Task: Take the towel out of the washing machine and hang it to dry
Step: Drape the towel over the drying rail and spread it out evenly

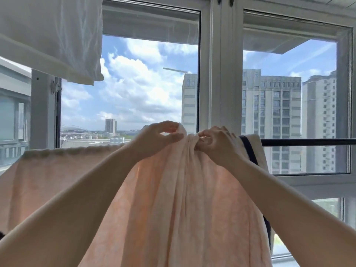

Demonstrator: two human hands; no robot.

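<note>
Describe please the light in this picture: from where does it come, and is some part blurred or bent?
Head view: daylight enters through the window behind, so the peach towel glows translucent while both arms are shaded; the left hand and right hand look slightly soft where they pinch the bunched top edge; the wide lens bows the frame at the right border.

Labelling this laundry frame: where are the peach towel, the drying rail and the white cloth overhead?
peach towel (192,199): head view, hanging folds.
drying rail (308,142): head view, bare stretch right.
white cloth (50,35): head view, middle.
</note>
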